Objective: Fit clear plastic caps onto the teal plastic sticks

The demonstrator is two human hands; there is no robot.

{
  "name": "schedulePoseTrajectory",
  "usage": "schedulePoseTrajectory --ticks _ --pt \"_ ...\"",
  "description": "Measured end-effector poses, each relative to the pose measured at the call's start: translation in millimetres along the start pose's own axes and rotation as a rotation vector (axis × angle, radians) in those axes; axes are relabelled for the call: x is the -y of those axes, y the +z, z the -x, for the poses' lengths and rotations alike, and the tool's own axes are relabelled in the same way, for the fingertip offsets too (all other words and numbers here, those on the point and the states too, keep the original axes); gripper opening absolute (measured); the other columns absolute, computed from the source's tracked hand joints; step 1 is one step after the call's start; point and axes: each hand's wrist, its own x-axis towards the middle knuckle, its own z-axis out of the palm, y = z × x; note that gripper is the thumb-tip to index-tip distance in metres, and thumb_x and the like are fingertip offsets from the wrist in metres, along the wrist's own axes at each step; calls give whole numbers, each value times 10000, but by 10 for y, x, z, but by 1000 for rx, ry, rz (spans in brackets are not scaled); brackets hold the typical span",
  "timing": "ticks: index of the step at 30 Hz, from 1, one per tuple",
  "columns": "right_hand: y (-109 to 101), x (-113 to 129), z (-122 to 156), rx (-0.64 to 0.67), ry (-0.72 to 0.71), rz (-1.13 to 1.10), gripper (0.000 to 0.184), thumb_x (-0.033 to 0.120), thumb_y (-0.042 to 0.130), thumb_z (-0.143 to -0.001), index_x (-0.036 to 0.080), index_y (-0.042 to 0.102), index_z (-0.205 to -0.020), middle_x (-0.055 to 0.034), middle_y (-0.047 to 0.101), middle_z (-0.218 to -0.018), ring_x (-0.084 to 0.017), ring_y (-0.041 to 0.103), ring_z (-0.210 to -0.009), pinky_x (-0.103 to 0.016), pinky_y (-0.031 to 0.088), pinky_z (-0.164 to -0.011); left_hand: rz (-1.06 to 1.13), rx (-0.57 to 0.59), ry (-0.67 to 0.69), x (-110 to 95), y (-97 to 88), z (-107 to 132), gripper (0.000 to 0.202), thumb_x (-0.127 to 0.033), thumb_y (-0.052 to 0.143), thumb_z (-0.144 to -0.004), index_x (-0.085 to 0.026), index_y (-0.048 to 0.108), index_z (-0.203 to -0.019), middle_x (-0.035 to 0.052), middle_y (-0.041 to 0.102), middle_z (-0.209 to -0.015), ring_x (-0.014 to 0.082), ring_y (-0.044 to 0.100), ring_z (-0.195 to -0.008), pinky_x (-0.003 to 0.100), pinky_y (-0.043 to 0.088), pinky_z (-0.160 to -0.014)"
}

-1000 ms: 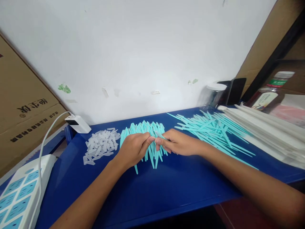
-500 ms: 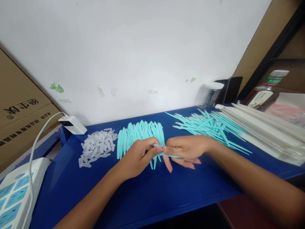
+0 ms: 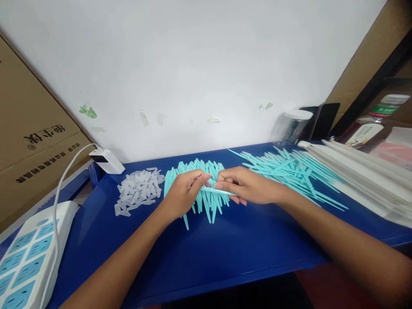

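Between my hands lies a slim turquoise eyebrow razor (image 3: 223, 192), with its tapered end pointing right. My left hand (image 3: 183, 193) pinches its left end between thumb and fingers; the fingertips hide that end, so a cap there cannot be made out. My right hand (image 3: 249, 185) is closed on the handle, thumb on top and fingers underneath. Just below and behind the hands spreads a bunch of turquoise razors (image 3: 210, 206), lying side by side with their narrow ends towards me. Small translucent plastic caps (image 3: 138, 191) form a heap to the left.
A looser pile of turquoise razors (image 3: 292, 171) lies at right, beside stacked white packaging (image 3: 360, 176). Behind are a lidded clear jar (image 3: 294, 126) and a bottle (image 3: 367, 128). A power strip (image 3: 28, 253) and a white charger (image 3: 107, 161) stand left on the blue table (image 3: 225, 262).
My right hand has turned and its outstretched fingers have curled in around the razor. Both hands are slightly higher in view, over the middle bunch. The view has shifted a little.
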Motion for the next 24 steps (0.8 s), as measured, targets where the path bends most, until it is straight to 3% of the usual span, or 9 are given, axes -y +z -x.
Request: schedulePoseTrajectory --ticks 6,13,16,18,20,24 --pt "-5 -3 -23 -56 -66 78 450 554 544 -1032 204 523 -750 43 573 -561 -100 490 -506 -246 395 -583 36 -30 -36 -61 -49 -26 478 -547 494 -1035 -175 702 -818 -59 367 -520 117 339 -480 265 268 -486" --pt "-111 -182 -68 -139 3 113 414 552 555 -1012 192 604 -813 54 508 -558 -110 454 -488 -260 357 -545 26 -281 -105 224 -405 -127 503 -630 531 -990 -177 707 -858 -80 288 -484 104 279 -419 260 203 -439" --pt "-105 -260 -102 -257 -5 76 415 564 529 -1020 194 603 -848 52 520 -563 -115 472 -474 -266 368 -528 117 -248 -121 284 -496 -144 502 -652 531 -982 -184 686 -886 -94 265 -481 102 255 -404 257 206 -429" --pt "-66 -289 -135 -403 -40 74 452 588 525 -1016 192 588 -806 27 556 -609 -124 511 -526 -271 394 -550 122 -180 -110 286 -442 -140 497 -647 523 -989 -188 685 -887 -91 278 -487 105 274 -408 258 227 -435" --pt "-8 -293 -165 -454 -68 39 495 627 563 -983 181 604 -772 -1 594 -673 -138 558 -598 -279 437 -586 93 -153 -87 278 -317 -127 499 -637 498 -1006 -190 686 -887 -85 309 -497 110 305 -419 260 255 -448" --pt "123 -252 -184 -273 -37 -188 526 678 666 -894 163 658 -782 -15 630 -712 -156 604 -620 -292 481 -597 62 -168 -69 252 -41 -86 490 -609 444 -1035 -192 662 -899 -68 382 -531 131 369 -469 263 299 -475"
